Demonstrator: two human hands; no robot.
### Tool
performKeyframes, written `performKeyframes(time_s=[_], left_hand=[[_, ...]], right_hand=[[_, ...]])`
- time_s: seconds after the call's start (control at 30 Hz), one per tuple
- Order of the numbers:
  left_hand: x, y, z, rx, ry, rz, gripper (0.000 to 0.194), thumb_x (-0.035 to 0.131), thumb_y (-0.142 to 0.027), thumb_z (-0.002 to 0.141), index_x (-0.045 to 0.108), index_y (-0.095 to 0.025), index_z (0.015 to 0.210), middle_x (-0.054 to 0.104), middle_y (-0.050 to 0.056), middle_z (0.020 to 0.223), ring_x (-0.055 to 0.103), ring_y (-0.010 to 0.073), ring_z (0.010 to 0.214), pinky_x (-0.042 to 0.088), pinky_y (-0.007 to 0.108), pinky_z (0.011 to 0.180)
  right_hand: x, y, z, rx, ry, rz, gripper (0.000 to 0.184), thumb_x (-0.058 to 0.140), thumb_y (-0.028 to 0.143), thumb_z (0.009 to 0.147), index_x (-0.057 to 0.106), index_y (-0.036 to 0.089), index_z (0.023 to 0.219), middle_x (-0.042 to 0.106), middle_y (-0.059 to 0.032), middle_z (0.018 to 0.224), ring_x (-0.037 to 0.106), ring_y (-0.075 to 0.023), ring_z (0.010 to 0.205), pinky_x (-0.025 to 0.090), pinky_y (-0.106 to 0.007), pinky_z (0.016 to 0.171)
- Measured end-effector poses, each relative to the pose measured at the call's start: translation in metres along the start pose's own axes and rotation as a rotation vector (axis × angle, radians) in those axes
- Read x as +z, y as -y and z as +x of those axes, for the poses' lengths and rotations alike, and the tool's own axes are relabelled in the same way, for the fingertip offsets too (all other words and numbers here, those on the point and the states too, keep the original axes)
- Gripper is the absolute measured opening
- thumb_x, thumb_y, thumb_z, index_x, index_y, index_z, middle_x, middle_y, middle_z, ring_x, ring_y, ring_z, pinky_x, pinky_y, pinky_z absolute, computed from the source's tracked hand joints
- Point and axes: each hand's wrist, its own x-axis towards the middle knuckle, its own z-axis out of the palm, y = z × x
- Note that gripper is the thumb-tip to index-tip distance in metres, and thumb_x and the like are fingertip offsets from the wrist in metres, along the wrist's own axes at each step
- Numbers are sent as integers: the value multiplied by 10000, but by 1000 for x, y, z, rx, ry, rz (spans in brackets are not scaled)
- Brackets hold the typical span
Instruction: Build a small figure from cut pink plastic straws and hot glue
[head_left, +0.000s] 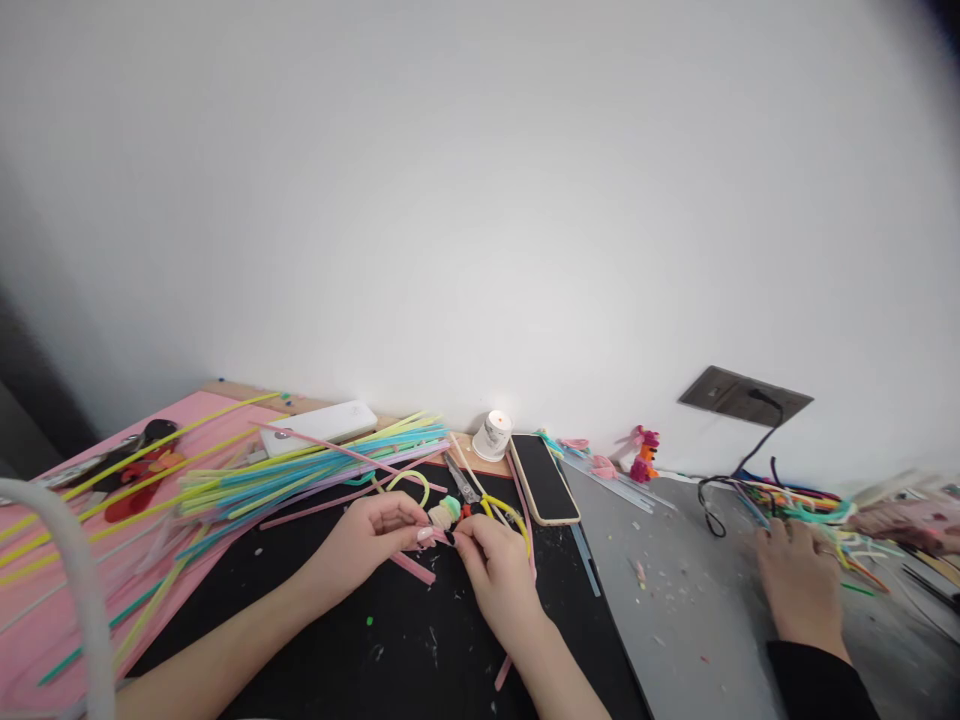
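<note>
My left hand (379,532) and my right hand (501,572) come close together over the black mat (322,640). Their fingers are closed in pinches on a short pink pipe cleaner (440,536) that runs between them, partly covered by the fingertips. Just beyond the fingers lies a small cream and mint-green fuzzy piece (445,512). Scissors (463,482) with yellow handles rest behind my right hand. A loose pink pipe cleaner piece (414,568) lies on the mat below my fingertips.
Many pastel pipe cleaners (322,465) spread over the left side, near a white box (330,425). A paper cup (493,436) and a phone (545,478) stand and lie by the wall. At right, another person's hand (802,585) reaches towards coloured stems below a socket (742,395).
</note>
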Motion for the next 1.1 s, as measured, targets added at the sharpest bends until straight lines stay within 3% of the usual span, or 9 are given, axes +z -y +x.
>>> performKeyframes(time_s=[0.17,0.7,1.1], left_hand=[[3,-2,-1,15,22,16,91,699,-216,724,651,-139,722,625,-11,676,631,186,702,623,445,650],[1,-1,-2,9,2,131,132,686,-247,718,658,-137,787,657,21,715,642,204,739,609,394,674],[1,0,-1,15,3,174,126,655,-271,743,668,-150,773,636,24,756,638,208,742,597,371,666]], right_hand=[[-1,2,1,22,4,7,193,462,158,868,503,183,681,517,21,631,488,-116,585,321,-207,548],[4,4,0,109,-10,71,221,450,148,860,481,190,645,442,54,489,432,-107,467,320,-203,502],[6,6,-2,131,123,273,191,440,168,881,493,198,700,505,70,471,514,-99,464,392,-179,559]])
